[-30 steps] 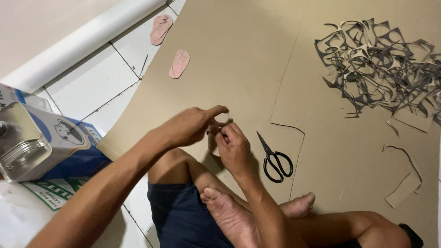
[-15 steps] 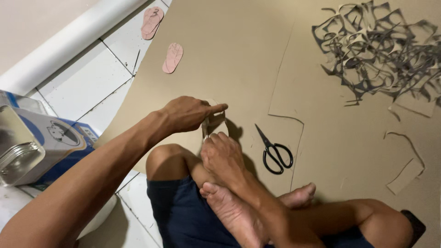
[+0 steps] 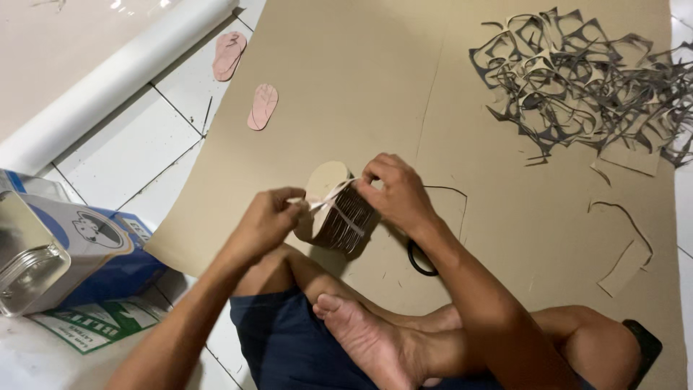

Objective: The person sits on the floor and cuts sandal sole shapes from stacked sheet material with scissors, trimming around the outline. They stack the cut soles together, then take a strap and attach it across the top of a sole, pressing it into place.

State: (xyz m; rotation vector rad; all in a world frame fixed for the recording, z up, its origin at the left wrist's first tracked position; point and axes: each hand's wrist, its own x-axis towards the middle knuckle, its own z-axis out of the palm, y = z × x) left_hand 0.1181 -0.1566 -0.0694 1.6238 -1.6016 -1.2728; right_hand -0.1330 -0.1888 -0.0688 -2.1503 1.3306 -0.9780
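Near the lower edge of the big cardboard sheet (image 3: 404,87) spread over the floor, a person sits cross-legged and works with both hands on a stack of cut-outs (image 3: 339,213). The stack is a bundle of sole-shaped cardboard pieces, its dark edges showing at the side and a tan face on top. The right hand (image 3: 393,195) grips the bundle from the side farther from the sheet's left edge, fingers closed on it. The left hand (image 3: 271,217) is pinched narrow on a pale band (image 3: 328,202) that runs across the stack, pulling it taut.

The step in hand looks like binding the stack with the band. To finish it, the band would need stretching over the end of the bundle while the right hand keeps the pieces squared up; if the grip loosens, the pieces could fan out.

Scissors (image 3: 419,260) lie on the sheet just under the right forearm, with only a dark handle loop showing. At the sheet's top right corner lies a heap of offcuts (image 3: 577,79). 2 pink sole templates (image 3: 262,107) rest by the sheet's left edge, 1 on it and 1 on the tiles. Off the sheet to the left stand a metal tin (image 3: 50,245) and a white roll (image 3: 108,87).
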